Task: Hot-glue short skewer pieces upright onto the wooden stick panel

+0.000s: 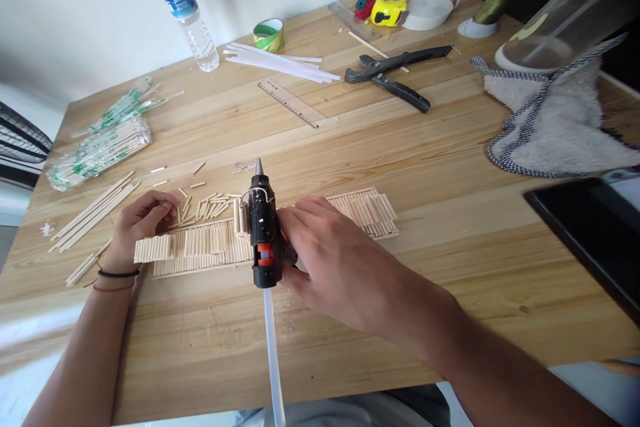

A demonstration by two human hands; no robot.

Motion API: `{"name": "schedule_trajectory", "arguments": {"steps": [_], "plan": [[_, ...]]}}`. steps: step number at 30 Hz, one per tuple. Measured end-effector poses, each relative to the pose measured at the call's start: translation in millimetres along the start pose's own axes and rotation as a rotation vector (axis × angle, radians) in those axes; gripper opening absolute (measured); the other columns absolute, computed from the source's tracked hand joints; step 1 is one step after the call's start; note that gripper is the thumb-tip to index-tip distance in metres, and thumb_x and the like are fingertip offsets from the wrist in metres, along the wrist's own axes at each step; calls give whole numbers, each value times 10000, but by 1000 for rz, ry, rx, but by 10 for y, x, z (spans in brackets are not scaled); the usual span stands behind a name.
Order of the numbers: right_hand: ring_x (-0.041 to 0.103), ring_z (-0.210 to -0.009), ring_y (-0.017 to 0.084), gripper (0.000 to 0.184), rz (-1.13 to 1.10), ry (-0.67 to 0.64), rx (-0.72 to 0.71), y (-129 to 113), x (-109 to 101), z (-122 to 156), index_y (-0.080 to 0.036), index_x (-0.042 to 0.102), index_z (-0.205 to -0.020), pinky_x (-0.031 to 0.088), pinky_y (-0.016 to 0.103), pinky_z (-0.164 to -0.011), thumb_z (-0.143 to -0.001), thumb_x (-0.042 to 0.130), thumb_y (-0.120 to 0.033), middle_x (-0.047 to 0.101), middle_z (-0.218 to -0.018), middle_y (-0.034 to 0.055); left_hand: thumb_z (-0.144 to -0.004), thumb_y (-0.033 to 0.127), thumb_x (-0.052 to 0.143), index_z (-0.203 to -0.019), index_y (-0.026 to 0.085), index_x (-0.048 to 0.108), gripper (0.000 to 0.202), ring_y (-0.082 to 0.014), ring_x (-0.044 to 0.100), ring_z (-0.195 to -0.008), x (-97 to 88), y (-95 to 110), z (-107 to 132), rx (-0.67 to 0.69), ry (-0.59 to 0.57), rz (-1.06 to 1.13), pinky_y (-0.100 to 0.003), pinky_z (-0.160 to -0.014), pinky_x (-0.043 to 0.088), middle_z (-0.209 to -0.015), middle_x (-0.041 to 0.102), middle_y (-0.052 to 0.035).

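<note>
A long panel of short wooden sticks glued side by side (210,250) lies across the wooden table (350,147). My right hand (330,253) is closed round the handle of a black glue gun (263,227), whose nozzle points away from me over the panel and whose clear glue stick trails toward me. My left hand (143,217) rests curled at the panel's left end, fingers bent over loose cut stick pieces (207,203); what it pinches is hidden. A black band circles the left wrist.
Long bare sticks (95,213) and wrapped chopsticks (100,147) lie at left. Farther back are a water bottle (187,10), green tape roll (269,35), white glue sticks (280,61), ruler (293,103), black cutters (395,73), yellow tape measure (389,8). A cloth (555,123) and dark tablet (595,233) sit right.
</note>
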State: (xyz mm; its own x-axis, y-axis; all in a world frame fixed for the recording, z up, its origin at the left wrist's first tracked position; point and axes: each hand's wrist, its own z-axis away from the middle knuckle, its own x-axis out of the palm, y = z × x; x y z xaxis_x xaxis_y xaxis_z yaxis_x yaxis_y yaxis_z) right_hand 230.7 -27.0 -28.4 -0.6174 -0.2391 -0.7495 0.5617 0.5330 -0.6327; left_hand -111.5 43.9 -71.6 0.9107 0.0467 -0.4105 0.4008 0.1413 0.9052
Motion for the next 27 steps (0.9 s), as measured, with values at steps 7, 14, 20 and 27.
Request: {"name": "schedule_trajectory", "arguments": {"steps": [7, 14, 20, 27], "plan": [[601, -898, 267, 115, 3, -1, 16, -19, 2, -8, -138, 645, -955, 457, 400, -917, -887, 737, -153, 705, -927, 87, -761, 398, 795, -853, 169, 739, 253, -125, 527, -632, -1, 26, 13, 17, -24, -15, -246, -586, 388, -687, 640, -6], [609, -902, 257, 92, -9, -59, 55, -44, -20, -32, -136, 647, -960, 464, 406, -914, -886, 702, -132, 720, -971, 92, -806, 435, 769, -916, 179, 746, 280, -140, 533, -671, -69, -54, 0, -12, -57, -3, -259, -598, 381, -723, 632, -6], [624, -937, 253, 118, -53, -40, 72, -57, -20, -37, -162, 639, -945, 472, 405, -920, -877, 730, -132, 732, -982, 79, -855, 467, 734, -934, 185, 740, 293, -145, 513, -658, -99, -77, 6, 20, -77, -51, -269, -590, 371, -721, 604, 0], [637, -936, 264, 135, -54, 16, 58, -52, -5, -26, -148, 654, -959, 480, 389, -882, -868, 753, -146, 729, -955, 79, -791, 490, 798, -913, 187, 756, 329, -167, 559, -687, -75, -70, 1, -15, -42, 7, -275, -600, 418, -730, 619, -18]]}}
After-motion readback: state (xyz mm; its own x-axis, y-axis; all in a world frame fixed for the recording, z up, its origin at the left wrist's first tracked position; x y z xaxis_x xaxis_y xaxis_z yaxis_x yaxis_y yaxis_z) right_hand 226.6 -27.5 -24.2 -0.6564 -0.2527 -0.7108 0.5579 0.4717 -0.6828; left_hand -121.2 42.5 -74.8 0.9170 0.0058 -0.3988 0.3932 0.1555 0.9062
